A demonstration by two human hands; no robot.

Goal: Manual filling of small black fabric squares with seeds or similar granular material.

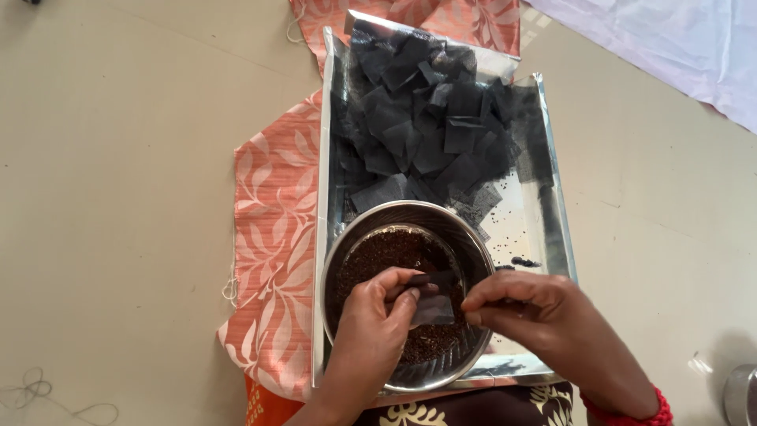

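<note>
Left hand (378, 315), lower centre of the frame, over the steel bowl (347, 244); thumb and fingers pinched shut on one edge of a small black mesh square (434, 304). Right hand (528, 308), lower right of centre, fingertips pinched on the opposite edge of the same square, so both hands hold it between them. The square sits just above the bowl's contents, low centre of the frame, slightly folded; whether it touches the seeds can't be told.

The bowl is round and shiny, filled with small dark brown seeds (386, 252). It stands at the near end of a shiny silver tray (552, 213) with raised side walls, which runs from the bottom centre up to the top centre of the frame.

At the far end of the tray, upper centre, lies a loose pile of black mesh squares (430, 126), overlapping, some reaching down to the bowl's far rim. A few stray seeds (522, 261) lie on the bare tray bottom right of the bowl.

Under the tray is an orange cloth (272, 237) with a pale leaf print, sticking out on the left side and at the top. A pale lilac cloth (670, 47) fills the upper right corner. A red bangle (631, 410) is on the right wrist, bottom right. Some loose thread (47, 394) lies on the beige floor (118, 158), bottom left. Part of a metal thing (741, 394) shows at the bottom right edge; too cut off to tell what.
</note>
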